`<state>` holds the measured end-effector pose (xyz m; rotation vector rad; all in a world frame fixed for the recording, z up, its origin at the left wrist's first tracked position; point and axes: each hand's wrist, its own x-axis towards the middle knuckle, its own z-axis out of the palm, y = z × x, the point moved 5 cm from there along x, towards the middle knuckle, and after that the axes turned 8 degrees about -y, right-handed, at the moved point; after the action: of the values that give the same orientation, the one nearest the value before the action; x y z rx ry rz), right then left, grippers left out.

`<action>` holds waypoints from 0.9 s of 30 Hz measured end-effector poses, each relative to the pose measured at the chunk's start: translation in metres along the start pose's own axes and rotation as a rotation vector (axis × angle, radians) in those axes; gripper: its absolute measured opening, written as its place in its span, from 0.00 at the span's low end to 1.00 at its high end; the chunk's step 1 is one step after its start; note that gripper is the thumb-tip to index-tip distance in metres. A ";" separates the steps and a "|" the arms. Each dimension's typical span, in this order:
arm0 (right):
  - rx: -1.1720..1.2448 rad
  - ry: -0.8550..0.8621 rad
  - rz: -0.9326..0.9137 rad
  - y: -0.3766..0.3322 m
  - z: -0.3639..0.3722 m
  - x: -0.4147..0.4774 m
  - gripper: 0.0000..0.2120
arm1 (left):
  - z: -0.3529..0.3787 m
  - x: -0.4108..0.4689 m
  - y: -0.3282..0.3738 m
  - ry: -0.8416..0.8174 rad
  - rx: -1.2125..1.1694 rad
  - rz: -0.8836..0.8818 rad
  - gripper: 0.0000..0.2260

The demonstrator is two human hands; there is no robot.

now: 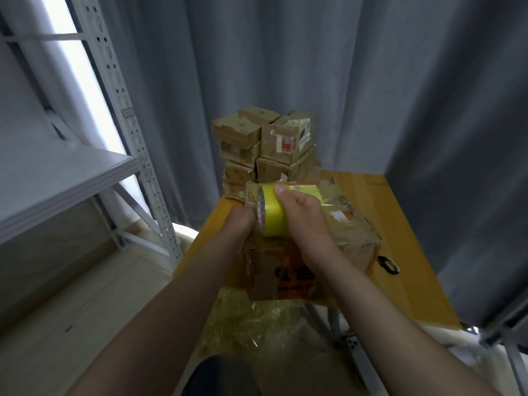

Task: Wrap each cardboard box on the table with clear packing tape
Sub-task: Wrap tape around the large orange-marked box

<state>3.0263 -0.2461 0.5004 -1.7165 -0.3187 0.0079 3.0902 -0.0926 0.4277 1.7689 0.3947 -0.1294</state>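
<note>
A large cardboard box point(351, 238), partly covered in shiny clear tape, sits on the wooden table point(405, 252) near its front edge. Above the box's left end I hold a roll of packing tape point(273, 214) that looks yellow. My right hand point(303, 221) grips the roll from the right, thumb on top. My left hand point(240, 224) is curled against the roll's left side; its fingers are hidden behind the roll. A strip of tape runs from the roll across the box top.
A stack of several smaller cardboard boxes point(265, 144) stands at the table's far left corner. A small black object point(388, 265) lies right of the big box. Crumpled clear film point(243, 321) hangs below the front edge. A white metal shelf point(71, 172) is on the left, grey curtains behind.
</note>
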 end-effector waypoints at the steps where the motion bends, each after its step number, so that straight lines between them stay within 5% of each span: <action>1: 0.045 -0.019 0.003 -0.004 0.002 -0.006 0.28 | 0.000 0.000 0.001 0.002 0.033 0.006 0.14; 5: -0.007 -0.060 -0.034 -0.007 0.002 -0.038 0.18 | 0.001 -0.007 -0.001 -0.022 0.068 -0.004 0.15; 11: 0.095 -0.049 0.089 -0.017 0.000 -0.053 0.32 | 0.002 -0.009 0.000 -0.028 -0.054 -0.018 0.10; 16: 0.116 -0.138 0.172 -0.008 0.000 -0.101 0.20 | -0.002 -0.013 0.004 0.090 -0.004 -0.038 0.12; 27: 0.088 -0.130 0.335 0.064 0.021 -0.139 0.19 | 0.003 -0.017 0.002 0.041 -0.123 -0.027 0.14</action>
<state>2.9023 -0.2646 0.4102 -1.6679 -0.1212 0.3746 3.0753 -0.0997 0.4341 1.6473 0.4470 -0.0863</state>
